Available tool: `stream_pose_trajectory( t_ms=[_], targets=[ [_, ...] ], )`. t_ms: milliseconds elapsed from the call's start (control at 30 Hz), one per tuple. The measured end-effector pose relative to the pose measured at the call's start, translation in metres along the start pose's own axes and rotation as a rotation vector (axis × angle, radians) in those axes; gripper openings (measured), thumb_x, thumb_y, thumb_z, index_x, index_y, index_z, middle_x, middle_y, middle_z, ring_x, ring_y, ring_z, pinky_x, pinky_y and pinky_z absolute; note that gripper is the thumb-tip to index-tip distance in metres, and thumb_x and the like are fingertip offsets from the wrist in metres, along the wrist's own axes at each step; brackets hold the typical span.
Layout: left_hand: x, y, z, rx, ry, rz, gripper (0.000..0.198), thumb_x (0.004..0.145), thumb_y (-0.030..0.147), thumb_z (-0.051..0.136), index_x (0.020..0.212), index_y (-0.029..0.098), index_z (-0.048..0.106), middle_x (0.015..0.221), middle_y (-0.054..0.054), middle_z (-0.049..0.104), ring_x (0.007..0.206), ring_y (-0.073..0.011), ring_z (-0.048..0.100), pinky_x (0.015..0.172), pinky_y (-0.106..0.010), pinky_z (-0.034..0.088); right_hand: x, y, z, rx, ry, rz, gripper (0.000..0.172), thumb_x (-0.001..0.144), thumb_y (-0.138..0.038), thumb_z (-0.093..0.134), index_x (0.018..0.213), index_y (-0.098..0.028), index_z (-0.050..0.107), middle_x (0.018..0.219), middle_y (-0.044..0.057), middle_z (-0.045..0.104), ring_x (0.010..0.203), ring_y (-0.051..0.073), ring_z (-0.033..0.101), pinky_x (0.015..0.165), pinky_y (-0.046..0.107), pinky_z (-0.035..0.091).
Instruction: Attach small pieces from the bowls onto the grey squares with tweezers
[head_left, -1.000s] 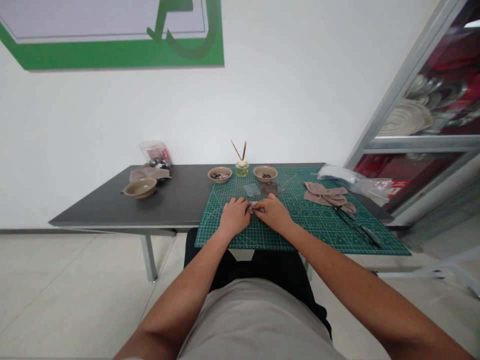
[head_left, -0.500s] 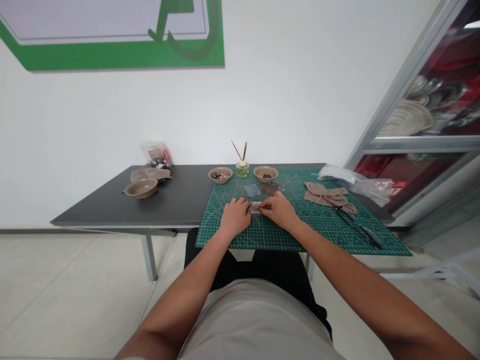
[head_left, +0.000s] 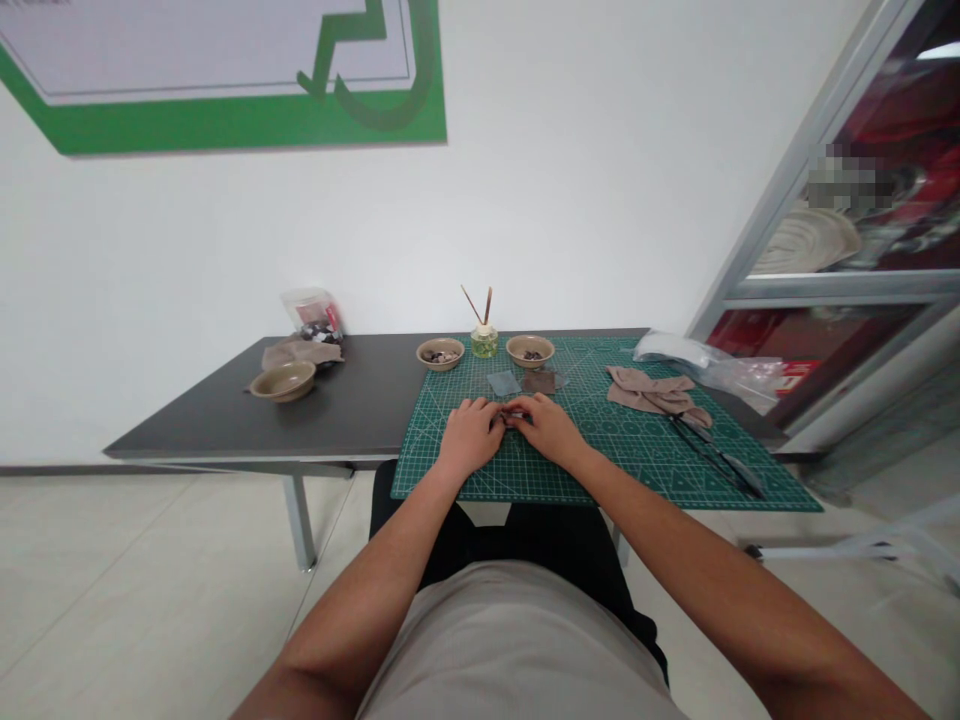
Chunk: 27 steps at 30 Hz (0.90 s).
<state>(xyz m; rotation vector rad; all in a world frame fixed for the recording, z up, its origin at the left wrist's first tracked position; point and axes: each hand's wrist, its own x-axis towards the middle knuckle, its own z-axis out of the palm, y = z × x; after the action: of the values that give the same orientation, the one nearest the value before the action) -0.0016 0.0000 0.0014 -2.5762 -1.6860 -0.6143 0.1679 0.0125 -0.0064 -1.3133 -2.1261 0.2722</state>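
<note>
Scrap (head_left: pixel 512 416) between left hand (head_left: pixel 469 437), right hand (head_left: pixel 547 428)

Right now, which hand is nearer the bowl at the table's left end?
Left. The left hand is on the mat, right of the bowl; the right hand is farther right.

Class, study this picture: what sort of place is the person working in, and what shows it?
Probably a small craft workstation indoors: a gridded green cutting mat on a dark table, bowls of small bits, tan fabric scraps. The left hand and right hand pinch a small piece on it.
</note>
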Motion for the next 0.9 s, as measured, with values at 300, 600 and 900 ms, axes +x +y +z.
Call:
stream_pose_trajectory(
  t_ms=[300, 600, 900],
  targets=[
    [0.001, -0.003, 0.001, -0.032, -0.012, -0.006, 0.025, 0.092, 0.034, 0.045, 0.104, 0.025, 0.065, 0.108, -0.006, 0.061, 0.1, -0.0241, 0.051, 0.083, -0.037, 0.041, 0.0, 0.011, 0.004, -0.148, -0.023, -0.057, 0.033, 0.086, -0.036, 0.062, 0.113, -0.016, 0.065, 0.117, 0.011, 0.065, 0.106, 0.024, 0.053, 0.093, 0.038, 0.039],
    [0.003, -0.006, 0.0, -0.207, 0.032, -0.046, 0.013, 0.086, 0.029, 0.056, 0.094, 0.021, 0.062, 0.103, -0.005, 0.061, 0.102, -0.0229, 0.05, 0.09, -0.038, 0.04, 0.005, 0.01, 0.004, -0.186, -0.056, 0.004, 0.039, 0.083, -0.041, 0.065, 0.115, -0.019, 0.064, 0.112, 0.011, 0.062, 0.102, 0.024, 0.051, 0.088, 0.038, 0.038],
    [0.005, -0.018, 0.001, -0.628, 0.205, -0.234, 0.007, 0.078, 0.021, 0.057, 0.08, 0.02, 0.051, 0.076, 0.002, 0.058, 0.073, -0.0139, 0.054, 0.07, -0.027, 0.044, 0.012, 0.011, -0.002, 0.222, 0.138, 0.181, 0.011, 0.08, -0.027, 0.063, 0.085, -0.019, 0.068, 0.083, 0.003, 0.067, 0.077, 0.017, 0.06, 0.071, 0.029, 0.043]
  ],
)
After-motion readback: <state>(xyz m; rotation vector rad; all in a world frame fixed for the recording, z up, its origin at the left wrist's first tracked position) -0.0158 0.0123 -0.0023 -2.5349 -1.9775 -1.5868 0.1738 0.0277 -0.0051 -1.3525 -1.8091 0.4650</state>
